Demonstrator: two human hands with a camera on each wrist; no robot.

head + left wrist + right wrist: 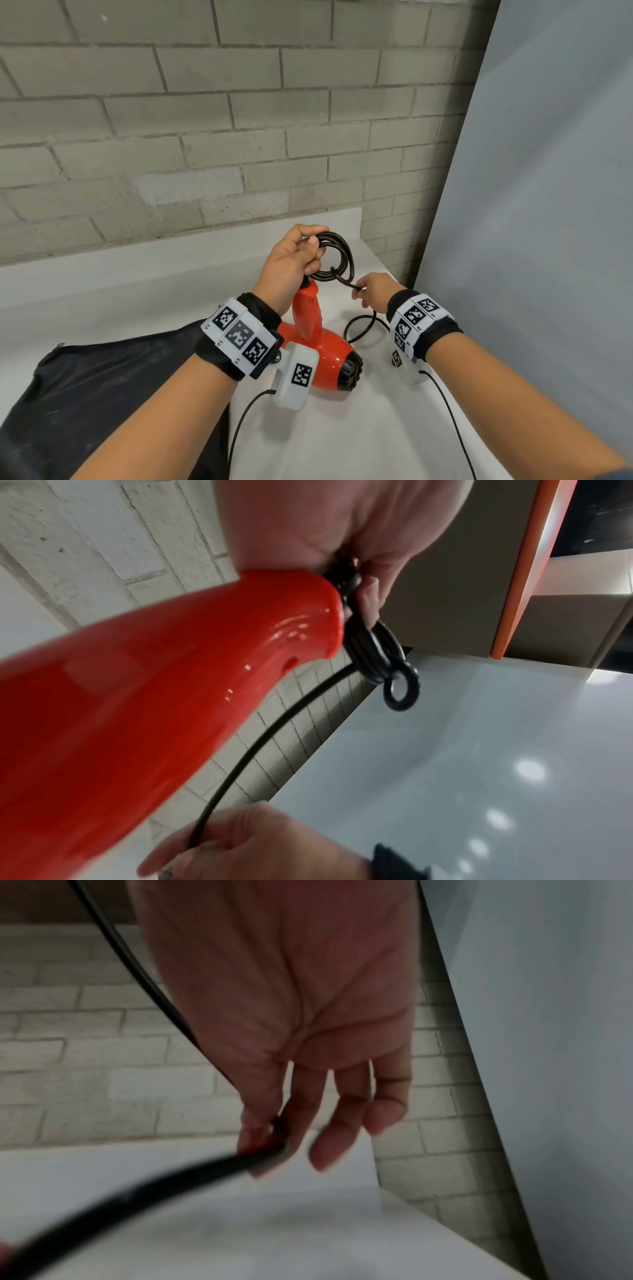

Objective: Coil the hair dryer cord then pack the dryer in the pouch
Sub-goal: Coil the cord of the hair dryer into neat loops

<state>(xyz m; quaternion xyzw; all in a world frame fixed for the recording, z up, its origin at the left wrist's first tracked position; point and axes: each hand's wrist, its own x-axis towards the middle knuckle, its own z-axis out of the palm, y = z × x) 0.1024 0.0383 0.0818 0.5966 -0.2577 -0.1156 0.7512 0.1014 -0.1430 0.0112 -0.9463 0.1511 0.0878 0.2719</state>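
Note:
A red hair dryer point(317, 346) lies on the white table point(137, 294), handle pointing up and away, black nozzle end toward me. My left hand point(291, 260) grips several loops of its black cord point(337, 255) at the top of the handle point(171, 669). The coil point(377, 653) hangs from the curled fingers. My right hand point(373, 291) pinches the loose cord point(143, 1185) between thumb and forefinger, just right of the coil. A slack stretch of cord point(359, 325) curves on the table below that hand. The black pouch point(102, 394) lies flat at the lower left.
A grey brick wall point(205, 120) rises behind the table. A pale grey panel point(548, 205) closes off the right side. Thin sensor cables point(452, 421) trail from both wrist cameras across the near part of the table.

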